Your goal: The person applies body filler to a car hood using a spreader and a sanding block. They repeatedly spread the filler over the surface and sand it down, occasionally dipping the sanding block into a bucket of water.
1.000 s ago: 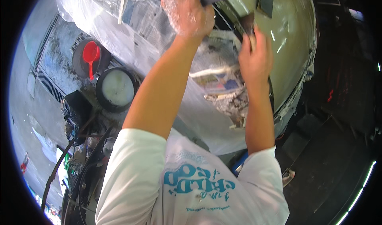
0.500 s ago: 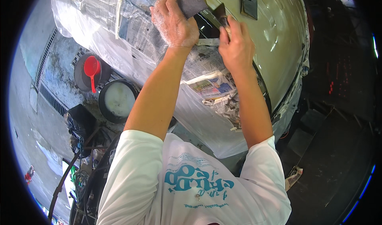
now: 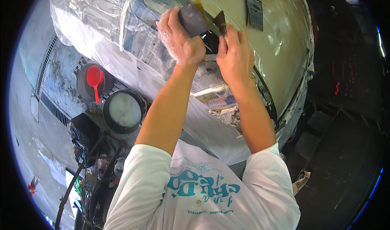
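Observation:
My left hand (image 3: 183, 45), wet with white suds, is closed on a sheet of dark grey sandpaper (image 3: 192, 19); a yellowish edge shows behind it. Close beside it, my right hand (image 3: 235, 59) grips a scraper (image 3: 219, 20) with a dark, flared blade, its handle mostly hidden by my fingers. The blade stands right next to the sandpaper; whether they touch I cannot tell. Both hands are over the border between the newspaper masking (image 3: 146, 43) and the wet, pale olive car panel (image 3: 280, 39). A dark rectangular sanding pad or folded sheet (image 3: 254, 13) lies on that panel.
Clear plastic sheeting (image 3: 93, 37) drapes the vehicle's left side. On the floor at left stand a black basin (image 3: 106, 115) of cloudy water and a grey tub (image 3: 83, 87) with a red dipper (image 3: 95, 76). Cables and a black bag (image 3: 83, 126) lie nearby.
My hands have drawn slightly nearer to me, the right one also a little leftward. The scraper blade has come closer to the sandpaper and turned more upright. The camera view has shifted slightly.

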A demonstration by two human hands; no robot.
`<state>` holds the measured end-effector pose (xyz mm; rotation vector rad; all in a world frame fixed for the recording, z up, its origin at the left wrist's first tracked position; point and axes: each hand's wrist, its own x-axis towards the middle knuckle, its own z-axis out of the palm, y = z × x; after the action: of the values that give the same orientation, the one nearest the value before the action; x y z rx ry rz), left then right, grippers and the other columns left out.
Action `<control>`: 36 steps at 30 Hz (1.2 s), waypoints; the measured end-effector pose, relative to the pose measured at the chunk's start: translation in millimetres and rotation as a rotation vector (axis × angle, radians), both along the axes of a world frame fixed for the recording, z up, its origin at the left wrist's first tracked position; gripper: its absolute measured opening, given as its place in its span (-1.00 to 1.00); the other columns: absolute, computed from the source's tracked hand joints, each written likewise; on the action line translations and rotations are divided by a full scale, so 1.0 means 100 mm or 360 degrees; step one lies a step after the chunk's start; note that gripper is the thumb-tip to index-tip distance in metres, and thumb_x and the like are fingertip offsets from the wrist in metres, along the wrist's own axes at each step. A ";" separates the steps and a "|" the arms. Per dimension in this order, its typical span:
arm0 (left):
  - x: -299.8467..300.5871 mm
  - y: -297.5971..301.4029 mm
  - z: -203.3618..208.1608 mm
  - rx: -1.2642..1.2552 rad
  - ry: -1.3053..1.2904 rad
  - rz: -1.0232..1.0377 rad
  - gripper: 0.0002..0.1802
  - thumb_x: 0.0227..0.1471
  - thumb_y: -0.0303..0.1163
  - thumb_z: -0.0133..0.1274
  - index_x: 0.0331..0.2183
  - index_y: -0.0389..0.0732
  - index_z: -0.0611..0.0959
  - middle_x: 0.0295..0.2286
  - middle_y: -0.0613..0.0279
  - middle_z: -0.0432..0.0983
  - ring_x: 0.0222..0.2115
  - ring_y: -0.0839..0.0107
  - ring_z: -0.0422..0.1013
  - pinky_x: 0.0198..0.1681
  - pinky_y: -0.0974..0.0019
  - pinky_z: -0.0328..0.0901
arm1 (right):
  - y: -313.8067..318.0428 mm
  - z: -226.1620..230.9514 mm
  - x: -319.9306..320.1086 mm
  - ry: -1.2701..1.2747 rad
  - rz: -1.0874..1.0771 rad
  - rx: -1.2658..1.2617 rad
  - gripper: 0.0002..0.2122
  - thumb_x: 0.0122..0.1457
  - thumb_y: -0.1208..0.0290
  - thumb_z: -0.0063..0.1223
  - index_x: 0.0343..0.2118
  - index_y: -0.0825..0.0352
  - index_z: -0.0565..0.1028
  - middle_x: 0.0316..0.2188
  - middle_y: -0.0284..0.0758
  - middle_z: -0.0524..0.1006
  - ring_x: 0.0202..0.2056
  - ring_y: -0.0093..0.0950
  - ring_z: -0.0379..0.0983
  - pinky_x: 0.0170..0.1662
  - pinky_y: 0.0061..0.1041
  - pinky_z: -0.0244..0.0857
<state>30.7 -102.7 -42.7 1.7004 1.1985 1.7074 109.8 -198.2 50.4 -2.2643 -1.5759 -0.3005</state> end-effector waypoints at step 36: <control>0.01 0.02 -0.04 -0.0014 0.0038 0.0070 -0.17 -0.09 -0.49 0.10 0.27 -0.38 0.34 0.15 -0.25 0.35 0.23 -0.24 0.24 0.40 -0.32 -0.02 | -0.41 0.46 0.12 0.0805 -0.0283 0.0325 -0.63 0.29 0.42 0.25 0.12 0.45 0.54 -0.19 -0.06 0.62 -0.26 -0.16 0.59 -0.09 -0.26 0.49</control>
<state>31.8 -100.7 -47.2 1.7055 1.2610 1.7100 122.2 -239.5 96.6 -2.1053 -1.0417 0.0655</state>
